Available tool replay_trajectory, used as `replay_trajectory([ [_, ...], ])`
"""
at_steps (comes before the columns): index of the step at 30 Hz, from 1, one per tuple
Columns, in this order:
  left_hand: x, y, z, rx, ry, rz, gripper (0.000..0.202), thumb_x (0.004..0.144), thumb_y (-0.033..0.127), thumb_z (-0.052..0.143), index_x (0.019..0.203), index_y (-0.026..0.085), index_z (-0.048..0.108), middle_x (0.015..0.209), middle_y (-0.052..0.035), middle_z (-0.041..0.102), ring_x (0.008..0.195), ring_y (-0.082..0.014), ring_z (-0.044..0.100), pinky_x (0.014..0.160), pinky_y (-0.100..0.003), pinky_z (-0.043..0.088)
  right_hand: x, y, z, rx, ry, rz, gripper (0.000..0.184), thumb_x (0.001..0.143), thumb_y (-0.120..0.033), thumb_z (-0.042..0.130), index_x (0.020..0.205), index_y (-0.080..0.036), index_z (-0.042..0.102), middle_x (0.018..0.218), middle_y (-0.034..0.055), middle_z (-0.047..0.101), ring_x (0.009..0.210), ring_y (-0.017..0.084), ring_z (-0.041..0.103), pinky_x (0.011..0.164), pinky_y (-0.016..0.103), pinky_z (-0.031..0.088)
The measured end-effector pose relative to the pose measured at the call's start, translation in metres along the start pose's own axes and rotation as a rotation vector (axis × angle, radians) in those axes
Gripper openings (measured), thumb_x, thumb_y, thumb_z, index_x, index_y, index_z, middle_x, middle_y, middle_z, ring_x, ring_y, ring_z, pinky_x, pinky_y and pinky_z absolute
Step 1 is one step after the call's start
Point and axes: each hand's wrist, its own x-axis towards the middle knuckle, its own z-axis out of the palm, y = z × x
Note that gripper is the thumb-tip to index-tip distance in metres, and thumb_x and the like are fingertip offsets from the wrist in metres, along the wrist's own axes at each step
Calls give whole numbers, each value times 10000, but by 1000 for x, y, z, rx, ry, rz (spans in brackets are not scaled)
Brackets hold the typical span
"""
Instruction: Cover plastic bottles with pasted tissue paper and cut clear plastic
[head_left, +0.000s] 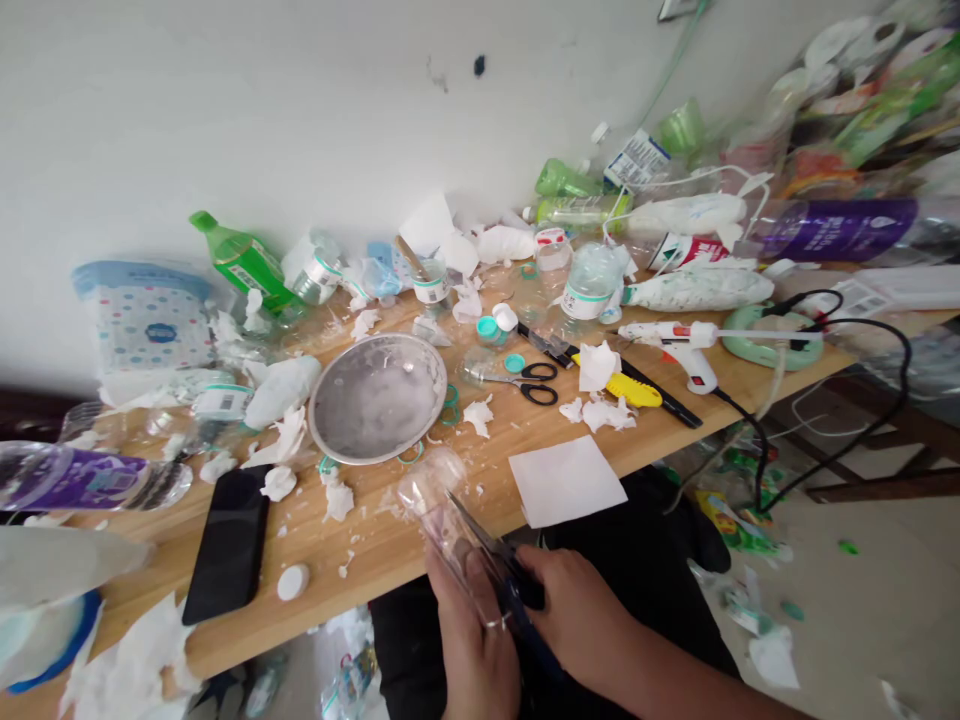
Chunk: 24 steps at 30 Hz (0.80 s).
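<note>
At the table's front edge my left hand (pixel 474 640) is closed around a clear plastic bottle piece (pixel 433 490). Its far end reaches over the tabletop toward the metal bowl (pixel 379 400). My right hand (pixel 574 610) grips dark-handled scissors (pixel 491 545), whose blades lie along the side of the plastic. Whether the blades are cutting into it cannot be made out. Right of the scissors lies a white paper square (pixel 568 480). A second pair of scissors (pixel 529 380) with black handles rests beyond, beside a yellow utility knife (pixel 622 387).
A hot glue gun (pixel 686 350) with a black cord lies at the right. The phone (pixel 227 545) and a white cap (pixel 292 581) are at the left front. Crumpled tissue and several bottles crowd the back, including a green bottle (pixel 244 265). Scraps litter the floor.
</note>
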Motion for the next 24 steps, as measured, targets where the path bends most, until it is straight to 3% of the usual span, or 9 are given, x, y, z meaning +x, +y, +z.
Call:
replay_trajectory([
  [3,1,-3,-1,-19,-11,-51,611,1003,482,408,1560,290,245,1252,-116,654,1234,-251,604,1102,-388,463,3,0,-1,-18,-5,20,89,806,-237,632,761,-178,682,795,71,764,701,197,693,608,246,407],
  [8,5,-4,-4,16,-48,-32,646,1020,461,390,1581,233,167,1478,-147,521,1465,-224,379,1235,-379,284,7,2,1,4,-18,41,98,807,-230,629,743,-179,683,780,68,766,695,198,697,600,242,411],
  [11,6,-9,-5,23,-63,-15,636,1030,437,376,1588,251,134,1526,-129,484,1488,-204,338,1247,-360,255,8,5,4,31,-17,54,102,804,-242,637,752,-179,697,789,69,770,705,202,700,595,239,416],
  [19,7,-17,0,22,-5,-35,704,1005,464,428,1594,201,145,1526,-163,480,1386,-246,492,1193,-348,361,12,5,1,77,-28,84,77,761,-176,646,742,-168,719,815,85,781,750,232,716,602,244,441],
  [24,13,-15,0,23,-2,-77,711,991,481,443,1599,269,140,1378,-134,616,1196,-255,642,1041,-334,513,13,-4,-5,317,-69,37,87,776,-206,640,737,-164,705,849,68,776,790,217,706,698,254,492],
])
